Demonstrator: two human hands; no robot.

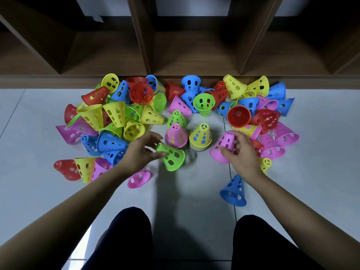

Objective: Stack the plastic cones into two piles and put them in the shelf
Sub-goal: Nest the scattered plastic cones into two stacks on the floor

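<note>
Your left hand (140, 151) has its fingers curled round the narrow end of a green cone (172, 156), held tilted with its wide mouth toward you. Your right hand (243, 152) grasps a pink cone (224, 148), thumb and fingers wrapped round its wall, narrow end pointing away.

Between the two sets of fingertips and just beyond them, two piles stand upright on the floor (321, 152), just beside each other: a pink-topped pile (176, 136) and a yellow-topped pile (200, 136). A lone green upright cone (177, 118) stands behind the first.

Loose cones lie heaped beyond and outward of each hand: the left heap (109, 117) and the right heap (263, 112). A blue cone (234, 190) stands beside your right wrist, and a fallen pink cone (139, 178) lies under your left.

Farthest beyond the fingers is the shelf (194, 55), with cones lying along its base.
</note>
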